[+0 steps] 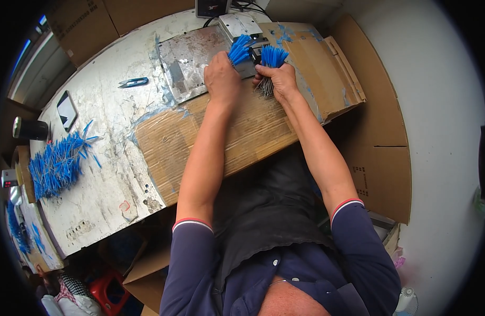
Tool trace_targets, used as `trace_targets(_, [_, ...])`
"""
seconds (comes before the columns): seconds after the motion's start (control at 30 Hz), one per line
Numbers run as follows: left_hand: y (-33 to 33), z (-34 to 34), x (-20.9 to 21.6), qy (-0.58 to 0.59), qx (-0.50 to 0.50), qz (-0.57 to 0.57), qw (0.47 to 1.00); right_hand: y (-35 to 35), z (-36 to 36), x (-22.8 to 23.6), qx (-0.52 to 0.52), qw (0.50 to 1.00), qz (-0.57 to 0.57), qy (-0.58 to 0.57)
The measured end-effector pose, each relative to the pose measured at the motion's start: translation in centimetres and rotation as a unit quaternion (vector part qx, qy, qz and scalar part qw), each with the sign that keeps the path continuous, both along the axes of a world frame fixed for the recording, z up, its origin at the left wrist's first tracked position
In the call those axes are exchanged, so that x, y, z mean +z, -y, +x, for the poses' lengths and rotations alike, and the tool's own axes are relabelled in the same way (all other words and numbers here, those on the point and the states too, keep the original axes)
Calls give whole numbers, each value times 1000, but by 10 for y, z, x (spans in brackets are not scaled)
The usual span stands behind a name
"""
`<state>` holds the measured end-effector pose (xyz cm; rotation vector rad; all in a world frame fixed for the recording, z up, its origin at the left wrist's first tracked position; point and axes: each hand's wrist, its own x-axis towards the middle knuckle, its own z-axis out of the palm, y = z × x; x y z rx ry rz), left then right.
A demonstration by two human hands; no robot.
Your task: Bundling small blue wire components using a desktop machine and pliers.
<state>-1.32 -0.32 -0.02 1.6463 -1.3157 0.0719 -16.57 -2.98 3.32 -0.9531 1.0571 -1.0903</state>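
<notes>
Left hand (222, 79) curled round a blue-tipped wire bundle (240, 50); right hand (278, 79) pinching a second bundle (274, 56); likely light, springy, prone to splay; best gripped by the wire shanks (265, 90).

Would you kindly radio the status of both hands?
Left hand gripping blue-tipped bunch. Right hand gripping second bunch. Black block between bunches.

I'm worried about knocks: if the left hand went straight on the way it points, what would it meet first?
Led by the blue bunch it holds, the left hand would probably meet the pale metal box beyond, though depth there is hard to judge.
</notes>
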Motion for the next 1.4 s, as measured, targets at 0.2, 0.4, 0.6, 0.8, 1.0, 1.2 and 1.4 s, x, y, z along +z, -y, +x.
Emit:
trace_targets(0.2, [0, 1, -1, 0, -5, 5, 1000, 0, 1, 1, -19, 1000, -10, 2])
trace_targets(0.4, [-3, 1, 0, 31, -22, 35, 999, -1, 0, 1, -17, 999, 5, -28])
trace_targets(0.6, [-3, -1, 2, -32, -21, -5, 999, 0, 2, 6, -4, 996, 37, -77])
trace_targets(0.8, [-3, -10, 6, -147, -78, 5, 986, -9, 11, 7, 61, 998, -2, -17])
trace_targets(1.0, [-2, -13, 3, -141, -76, -42, 986, -13, 11, 0, 68, 996, -58, -22])
trace_targets(1.2, [2, -10, 0, -135, 12, -60, 989, -10, 8, 2, -37, 999, 8, 12])
trace_targets(1.4, [4, -8, -4, -188, 1, -29, 982, 5, 13, -3, -93, 995, 10, -23])
